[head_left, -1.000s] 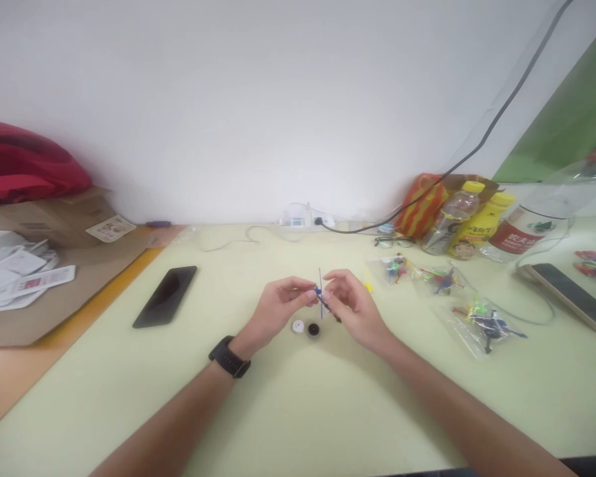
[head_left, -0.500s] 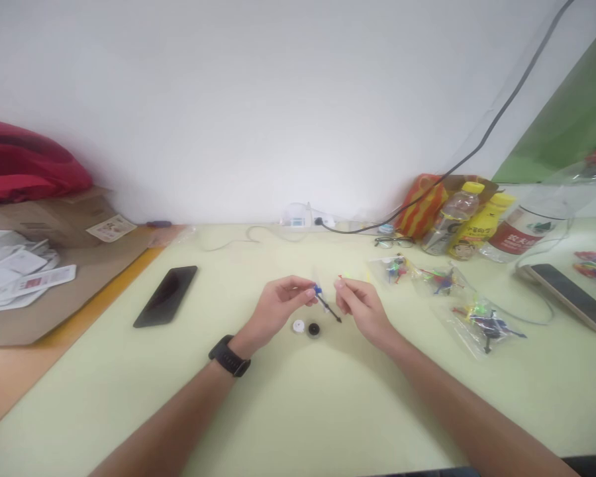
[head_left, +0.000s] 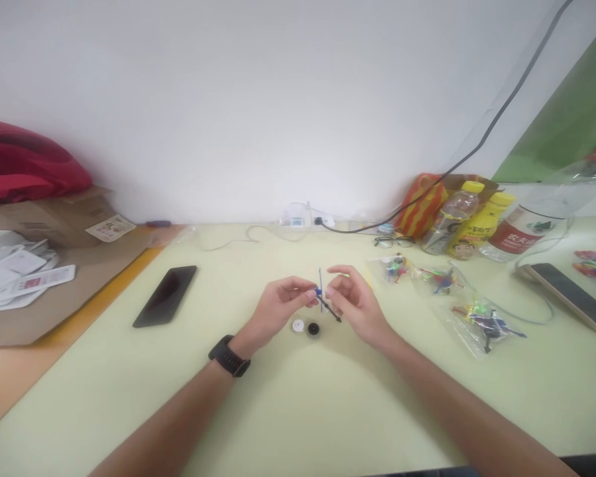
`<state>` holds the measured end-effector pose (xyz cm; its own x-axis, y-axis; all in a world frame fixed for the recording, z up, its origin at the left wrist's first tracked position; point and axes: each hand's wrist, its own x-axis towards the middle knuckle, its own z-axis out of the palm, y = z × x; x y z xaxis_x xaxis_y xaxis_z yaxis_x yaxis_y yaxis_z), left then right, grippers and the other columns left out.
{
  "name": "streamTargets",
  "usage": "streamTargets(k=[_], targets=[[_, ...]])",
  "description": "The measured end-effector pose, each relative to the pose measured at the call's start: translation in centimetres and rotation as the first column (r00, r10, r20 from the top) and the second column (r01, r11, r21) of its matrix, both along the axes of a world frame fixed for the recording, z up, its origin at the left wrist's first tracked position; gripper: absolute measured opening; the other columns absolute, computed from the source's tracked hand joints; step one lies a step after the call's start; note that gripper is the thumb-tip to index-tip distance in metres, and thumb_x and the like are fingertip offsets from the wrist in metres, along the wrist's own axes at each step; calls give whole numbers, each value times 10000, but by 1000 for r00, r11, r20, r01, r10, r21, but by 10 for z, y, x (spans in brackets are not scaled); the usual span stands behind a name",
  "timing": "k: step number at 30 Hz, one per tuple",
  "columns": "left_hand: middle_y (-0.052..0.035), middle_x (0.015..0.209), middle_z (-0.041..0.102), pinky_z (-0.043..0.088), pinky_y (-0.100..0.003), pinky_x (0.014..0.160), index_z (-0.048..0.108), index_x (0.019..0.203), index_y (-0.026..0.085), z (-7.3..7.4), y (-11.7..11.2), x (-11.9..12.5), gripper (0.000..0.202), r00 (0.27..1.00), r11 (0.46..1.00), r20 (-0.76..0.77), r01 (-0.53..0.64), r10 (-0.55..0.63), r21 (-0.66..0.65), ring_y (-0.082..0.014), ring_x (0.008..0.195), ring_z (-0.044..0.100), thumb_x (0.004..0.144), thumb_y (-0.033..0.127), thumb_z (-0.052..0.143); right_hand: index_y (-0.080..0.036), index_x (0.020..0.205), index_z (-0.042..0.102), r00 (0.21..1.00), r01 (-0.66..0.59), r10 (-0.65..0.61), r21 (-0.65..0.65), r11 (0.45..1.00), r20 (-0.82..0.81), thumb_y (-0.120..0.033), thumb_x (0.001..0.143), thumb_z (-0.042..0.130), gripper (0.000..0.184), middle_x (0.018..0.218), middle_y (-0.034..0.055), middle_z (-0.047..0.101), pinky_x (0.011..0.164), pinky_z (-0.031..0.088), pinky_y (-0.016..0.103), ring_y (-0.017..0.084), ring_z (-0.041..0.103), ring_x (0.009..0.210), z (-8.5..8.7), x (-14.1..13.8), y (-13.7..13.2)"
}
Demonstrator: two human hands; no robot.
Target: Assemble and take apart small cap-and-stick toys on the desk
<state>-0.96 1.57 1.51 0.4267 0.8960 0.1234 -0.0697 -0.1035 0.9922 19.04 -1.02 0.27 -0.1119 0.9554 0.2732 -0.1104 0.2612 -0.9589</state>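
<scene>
My left hand (head_left: 288, 297) pinches a small blue plastic toy piece (head_left: 318, 291) between thumb and fingertips. A thin black rod with an arrow-shaped tip (head_left: 338, 319) slants down to the right from it, and a narrow blue strip (head_left: 320, 275) stands upright across it. Close on the right is my right hand (head_left: 353, 295), its index finger raised apart from the thumb. The thumb tip is beside the blue strip; whether they touch, I cannot tell. Below the hands, a white round cap (head_left: 298, 326) and a black round piece (head_left: 313, 328) rest on the table.
Clear bags of coloured plastic parts (head_left: 481, 326) lie to the right. Behind them are eyeglasses (head_left: 395, 242), a yellow bottle (head_left: 479, 228) and other bottles. Phones lie at left (head_left: 165, 296) and right (head_left: 573, 295). A power strip (head_left: 300, 217) sits against the wall.
My right hand's pinch has opened, and its fingers have shifted slightly left towards the toy piece. The upright blue strip now shows clearly. My left hand holds its place.
</scene>
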Motion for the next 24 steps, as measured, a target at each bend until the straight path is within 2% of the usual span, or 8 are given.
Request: streamTargets(k=[2,3,5,7,9,13,17,24], targets=[[-85,969,769,568,-356,883,768,1053,161,-1,0,0,280,1000,1000,-5,-2,2,-5,-206,896,723,879,376,806,-262,1090,607,999,-5,3,-28,1000,-46,-504,944,663,288,758,-38,519,555,354,284,128,429,580,5,2,-1],[-85,966,770,568,-351,880,768,1057,161,-2,1,0,283,1000,1000,-10,-5,5,-8,-206,896,725,879,378,805,-239,924,632,997,-52,50,-38,998,-52,-519,965,617,283,714,-31,486,554,333,292,130,406,573,7,4,-2],[-86,957,773,567,-343,873,768,1064,158,-2,1,0,297,1000,1000,-23,-18,18,-11,-207,898,727,877,385,807,-210,564,494,979,-203,202,-39,978,-36,-529,1004,527,544,618,-9,406,573,315,316,138,378,574,10,8,-3],[-86,938,773,568,-340,860,769,1063,153,-2,1,0,315,999,999,-31,-35,34,-15,-209,892,727,866,394,816,-210,437,349,955,-296,296,-18,955,-3,-526,1026,477,681,565,5,363,597,312,334,145,374,581,11,11,-3],[-86,926,771,569,-341,851,771,1052,148,-1,1,0,321,999,999,-29,-41,41,-15,-209,879,724,856,397,824,-205,475,411,969,-244,244,7,970,32,-529,1018,518,641,563,-4,375,590,303,328,141,366,578,10,11,-3],[-84,943,766,571,-334,851,769,1031,144,1,0,1,284,1000,1000,-12,-25,25,-7,-198,874,717,871,375,814,-229,850,570,996,-84,84,-11,996,17,-499,919,720,317,672,-40,508,552,332,280,125,423,585,7,5,-1],[-83,953,763,568,-321,849,767,1033,142,1,-1,1,262,1000,1000,8,5,-5,-5,-189,885,711,885,354,804,-251,1073,573,998,-47,49,-29,998,49,-475,899,750,335,807,-23,605,573,403,271,128,519,639,3,1,0],[-86,968,765,569,-328,857,764,1053,143,-1,0,0,263,1000,1000,20,8,-8,4,-195,898,717,892,348,798,-258,1174,590,997,-33,34,-5,999,69,-450,906,742,364,923,-6,623,591,437,285,124,537,655,-1,1,0]])
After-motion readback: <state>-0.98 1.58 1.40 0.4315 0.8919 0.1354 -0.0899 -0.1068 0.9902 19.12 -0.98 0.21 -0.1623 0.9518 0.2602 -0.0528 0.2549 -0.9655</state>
